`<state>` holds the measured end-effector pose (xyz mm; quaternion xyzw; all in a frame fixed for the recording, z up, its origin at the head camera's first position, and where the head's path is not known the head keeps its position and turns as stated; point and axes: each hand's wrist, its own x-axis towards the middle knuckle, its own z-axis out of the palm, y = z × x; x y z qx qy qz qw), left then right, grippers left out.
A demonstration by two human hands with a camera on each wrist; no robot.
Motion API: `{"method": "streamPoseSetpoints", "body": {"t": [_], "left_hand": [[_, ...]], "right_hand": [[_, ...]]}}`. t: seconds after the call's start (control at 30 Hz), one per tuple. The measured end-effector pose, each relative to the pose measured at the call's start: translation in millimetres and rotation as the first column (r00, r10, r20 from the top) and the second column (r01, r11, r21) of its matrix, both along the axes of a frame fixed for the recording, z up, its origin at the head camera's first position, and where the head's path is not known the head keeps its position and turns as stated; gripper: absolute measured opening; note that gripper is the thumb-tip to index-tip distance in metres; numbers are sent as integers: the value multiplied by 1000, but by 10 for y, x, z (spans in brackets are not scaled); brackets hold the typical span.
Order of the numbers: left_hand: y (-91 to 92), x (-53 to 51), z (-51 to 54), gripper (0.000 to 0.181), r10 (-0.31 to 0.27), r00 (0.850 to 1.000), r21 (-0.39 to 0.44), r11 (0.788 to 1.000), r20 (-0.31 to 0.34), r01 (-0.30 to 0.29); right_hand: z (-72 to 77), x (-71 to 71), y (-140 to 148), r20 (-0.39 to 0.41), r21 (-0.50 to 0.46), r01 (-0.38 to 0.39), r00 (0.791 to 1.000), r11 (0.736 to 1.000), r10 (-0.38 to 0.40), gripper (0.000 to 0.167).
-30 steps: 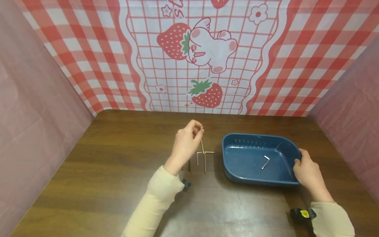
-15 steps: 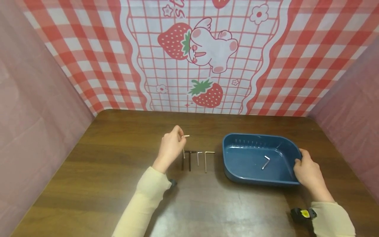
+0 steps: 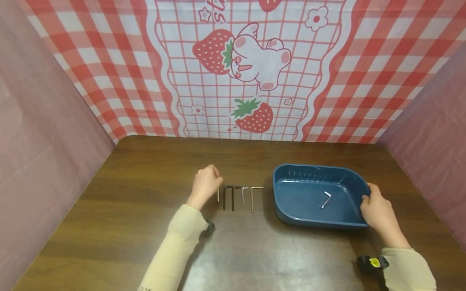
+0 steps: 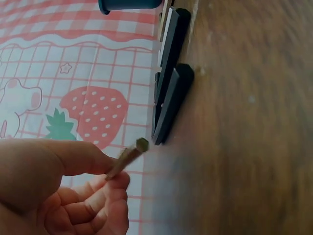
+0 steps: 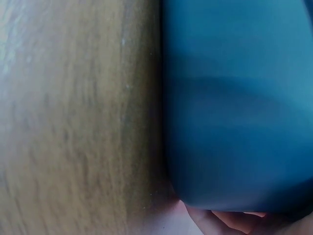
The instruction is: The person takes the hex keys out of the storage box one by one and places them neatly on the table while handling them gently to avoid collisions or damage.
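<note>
My left hand (image 3: pixel 205 182) pinches a brass-coloured hex key (image 4: pixel 128 157) between thumb and fingertips, low over the table at the left end of a row. In the head view the key's long arm shows below the fingers; its bend is hidden. Just right of it lie two black hex keys (image 3: pixel 233 200), a short silver hex key (image 3: pixel 243 197) and a longer brass-coloured hex key (image 3: pixel 252 201), side by side. My right hand (image 3: pixel 381 212) grips the right end of a blue plastic bin (image 3: pixel 320 223), thumb over the rim. Inside rests a bent silver hex key (image 3: pixel 327 201).
The brown wooden table (image 3: pixel 255 254) reaches back to a red-and-white checked cloth (image 3: pixel 131 81) with strawberry prints. Pink cloth (image 3: pixel 47 121) hangs at the left side, and more on the right. The bin stands right of the key row.
My left hand has moved left and towards me with the brass-coloured hex key, from above the row's right part to its left end. My right hand and the bin have stayed put.
</note>
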<state>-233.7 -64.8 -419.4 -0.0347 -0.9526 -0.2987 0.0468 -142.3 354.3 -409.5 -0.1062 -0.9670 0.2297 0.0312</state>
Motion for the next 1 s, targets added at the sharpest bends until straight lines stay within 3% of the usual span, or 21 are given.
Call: {"method": "streamPoseSetpoints", "body": {"t": [0.27,0.6,1.0], "left_hand": [[-4,-36,-62,4,-20,998,-33,999,62,22],[24,-35,-88,8,-42,991,-57,997,130,50],[36,-44,-87,5,-49,986,-70,996,159,60]], "right_hand": [[5,0,2,20,-6,1,1000,1000,-1,45],[1,-3,-1,15,-9,-11,1000,1000,12,45],[8,9,-6,8,-14,1,1000,1000,-1,45]]}}
